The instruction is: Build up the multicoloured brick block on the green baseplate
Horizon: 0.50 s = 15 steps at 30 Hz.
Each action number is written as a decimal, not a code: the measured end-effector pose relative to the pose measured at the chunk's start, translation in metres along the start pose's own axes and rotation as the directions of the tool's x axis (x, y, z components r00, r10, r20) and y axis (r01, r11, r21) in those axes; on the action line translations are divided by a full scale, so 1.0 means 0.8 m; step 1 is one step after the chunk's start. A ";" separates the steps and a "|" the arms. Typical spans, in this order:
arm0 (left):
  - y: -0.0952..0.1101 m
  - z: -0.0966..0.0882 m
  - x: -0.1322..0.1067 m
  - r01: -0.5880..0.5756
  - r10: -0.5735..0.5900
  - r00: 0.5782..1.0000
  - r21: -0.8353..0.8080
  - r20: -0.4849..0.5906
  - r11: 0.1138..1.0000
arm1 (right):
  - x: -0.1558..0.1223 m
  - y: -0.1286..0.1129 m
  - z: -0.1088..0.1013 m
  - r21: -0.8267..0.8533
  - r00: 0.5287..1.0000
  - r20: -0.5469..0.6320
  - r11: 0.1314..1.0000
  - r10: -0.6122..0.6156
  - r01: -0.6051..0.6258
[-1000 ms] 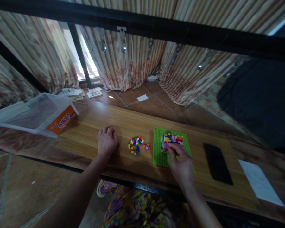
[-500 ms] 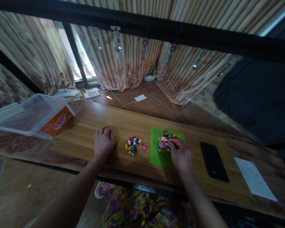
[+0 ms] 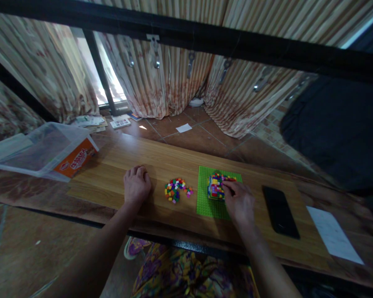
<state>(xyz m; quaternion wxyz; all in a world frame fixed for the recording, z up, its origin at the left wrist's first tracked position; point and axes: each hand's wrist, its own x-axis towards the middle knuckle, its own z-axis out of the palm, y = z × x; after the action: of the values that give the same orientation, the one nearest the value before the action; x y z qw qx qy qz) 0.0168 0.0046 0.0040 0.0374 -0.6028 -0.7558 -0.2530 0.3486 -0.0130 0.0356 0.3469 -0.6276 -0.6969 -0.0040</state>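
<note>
A green baseplate (image 3: pixel 205 203) lies on the wooden table (image 3: pixel 161 157). A multicoloured block of small bricks (image 3: pixel 216 186) stands on the plate. My right hand (image 3: pixel 240 203) rests on the plate with its fingertips pinched together against the top right of that block; what they hold, if anything, is too small to name. A loose pile of small coloured bricks (image 3: pixel 175 189) lies left of the plate. My left hand (image 3: pixel 136 185) sits on the table left of the pile, fingers curled into a loose fist, with nothing visible in it.
A black phone (image 3: pixel 279 211) lies right of the plate, with a white sheet of paper (image 3: pixel 332 240) further right. A clear plastic bin with an orange label (image 3: pixel 49 151) sits at the table's left end. Curtains hang behind, above a tiled floor.
My right hand moved up from the front of the plate onto the brick block's top. The view shifted slightly. My left hand stayed put.
</note>
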 end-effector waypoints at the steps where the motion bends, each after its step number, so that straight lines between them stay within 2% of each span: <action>1: 0.000 0.000 0.000 0.001 -0.001 1.000 0.000 0.002 1.000 | 0.000 0.000 0.000 -0.010 1.000 -0.007 1.000 0.008 -0.008; 6: 0.000 -0.001 0.000 -0.004 0.004 1.000 0.002 0.008 1.000 | -0.003 -0.004 0.001 -0.061 0.999 -0.028 0.997 0.036 -0.038; 15: 0.001 -0.001 0.000 0.006 -0.006 1.000 -0.016 0.010 1.000 | -0.006 -0.008 0.006 -0.103 1.000 -0.022 0.995 0.015 -0.017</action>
<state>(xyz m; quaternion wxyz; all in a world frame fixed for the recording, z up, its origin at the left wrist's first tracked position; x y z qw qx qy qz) 0.0172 0.0043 0.0050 0.0279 -0.6020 -0.7558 -0.2561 0.3402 -0.0163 0.0325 0.3217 -0.6501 -0.6870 -0.0438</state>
